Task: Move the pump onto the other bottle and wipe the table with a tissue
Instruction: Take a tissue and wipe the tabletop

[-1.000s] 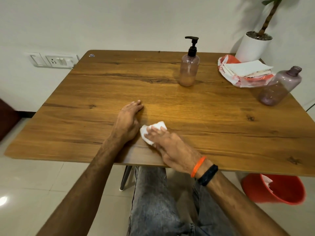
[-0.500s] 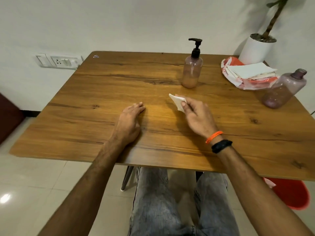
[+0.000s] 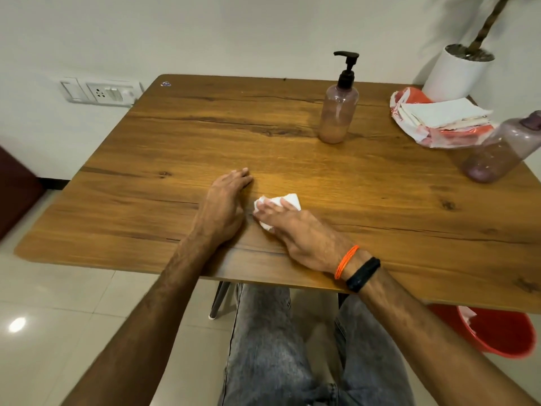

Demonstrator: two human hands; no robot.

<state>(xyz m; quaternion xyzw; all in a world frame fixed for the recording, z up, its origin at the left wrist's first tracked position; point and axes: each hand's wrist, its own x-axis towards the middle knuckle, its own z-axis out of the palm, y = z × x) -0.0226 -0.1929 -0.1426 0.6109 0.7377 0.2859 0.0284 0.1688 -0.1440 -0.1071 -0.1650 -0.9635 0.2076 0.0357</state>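
Note:
A white tissue (image 3: 289, 199) lies crumpled on the wooden table (image 3: 380, 206) near its front edge. My right hand (image 3: 304, 235) presses it flat against the wood with straight fingers. My left hand (image 3: 224, 205) rests palm down on the table just left of the tissue. A pinkish bottle (image 3: 338, 112) with a black pump (image 3: 347, 65) on top stands upright at the back middle. A second, purple-tinted bottle (image 3: 500, 150) without a pump stands at the right edge.
A pack of tissues (image 3: 439, 118) in a red and white wrapper lies at the back right, in front of a white plant pot (image 3: 452, 74). A red bin (image 3: 494, 332) sits on the floor under the table's right side. A wall socket (image 3: 101, 90) is at the left.
My right hand has drawn the tissue back from the table's middle toward the front edge, next to my left hand, as it was a second ago. The left hand has stayed put.

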